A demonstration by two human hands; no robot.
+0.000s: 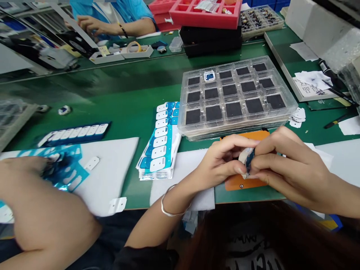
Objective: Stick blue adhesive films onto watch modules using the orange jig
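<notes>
Above an orange plate (233, 183), my left hand (222, 159) and my right hand (289, 161) pinch a small watch-like case (247, 159) between them. The case is tilted on edge, with a pale rim and a dark blue side. My left hand, with a silver bangle (165, 206) at the wrist, holds the pale side. The fingers of my right hand press against the dark side and hide part of it. Behind my hands lies a clear compartment tray (236, 122) with dark pads; one compartment holds a similar white-and-blue case (209, 76).
Left of my arm lies a stack of blue-and-white label sheets (160, 138). A co-worker's blurred hand (25, 165) handles blue film on a white foam sheet (112, 157). Opposite, another person's hand (95, 26) shows near a red foam tray (208, 17). Pens and papers (313, 82) lie at right.
</notes>
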